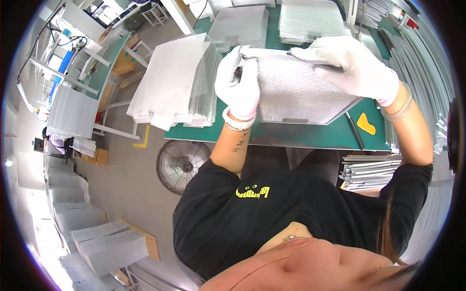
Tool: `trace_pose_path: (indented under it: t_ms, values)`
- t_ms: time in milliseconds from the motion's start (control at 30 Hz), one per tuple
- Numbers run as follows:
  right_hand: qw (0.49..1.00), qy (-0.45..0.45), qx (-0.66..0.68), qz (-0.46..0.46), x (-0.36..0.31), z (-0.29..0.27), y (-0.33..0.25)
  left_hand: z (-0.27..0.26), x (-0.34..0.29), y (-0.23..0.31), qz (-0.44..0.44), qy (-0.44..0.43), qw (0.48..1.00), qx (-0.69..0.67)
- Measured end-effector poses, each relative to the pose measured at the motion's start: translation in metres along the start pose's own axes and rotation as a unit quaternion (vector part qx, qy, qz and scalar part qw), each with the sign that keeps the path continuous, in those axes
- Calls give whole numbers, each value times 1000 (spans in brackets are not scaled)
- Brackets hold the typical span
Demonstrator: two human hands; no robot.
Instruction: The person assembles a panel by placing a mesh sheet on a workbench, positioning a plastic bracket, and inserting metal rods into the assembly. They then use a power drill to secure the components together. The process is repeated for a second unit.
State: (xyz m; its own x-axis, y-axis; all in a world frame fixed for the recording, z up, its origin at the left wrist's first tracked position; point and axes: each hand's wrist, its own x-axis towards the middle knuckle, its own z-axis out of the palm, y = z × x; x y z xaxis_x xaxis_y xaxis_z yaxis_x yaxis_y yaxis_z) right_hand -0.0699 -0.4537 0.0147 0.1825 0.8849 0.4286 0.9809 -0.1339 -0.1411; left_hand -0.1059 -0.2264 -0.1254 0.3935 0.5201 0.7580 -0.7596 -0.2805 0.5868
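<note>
Holding a mesh panel point(296, 92) above the near side of the bench point(291, 135), with left grip point(237, 82) and right grip point(357, 68) clamped at its far edge; not yet set down (hard to judge how finished), with mesh sheets point(167, 80) apparently remaining, stacked at left.

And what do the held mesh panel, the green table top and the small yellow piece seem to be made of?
Mesh panel: probably metal, from its silvery glints and fine grid. Table top: laminate or rubber mat perhaps, smooth, evenly green. Yellow piece: likely plastic, opaque, uniformly coloured.
</note>
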Motion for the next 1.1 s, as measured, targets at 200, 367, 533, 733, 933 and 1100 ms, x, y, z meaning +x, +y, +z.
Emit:
trace_pose_path:
  t_ms: [200, 367, 533, 733, 933, 1100]
  values:
    - [999, 1, -39, -4, -6, 6, 1, -2, 1, 3, -7, -13, 999, -45]
    - [997, -24, -72, 30, -12, 3, -2, -9, 16, -8, 79, -110, 990, -39]
    - [951, 233, -199, 38, -79, -9, -14, -24, 7, -19, 138, -152, 976, 72]
    - [836, -45, -194, 511, -333, 132, 12, -16, 3, -18, 53, -116, 992, 0]
    - [837, -43, -227, 495, -403, 151, -56, -20, 1, -13, 50, -93, 994, 9]
    - [855, 72, -202, 472, -368, 143, -56, -12, 12, -25, 113, -97, 987, 64]
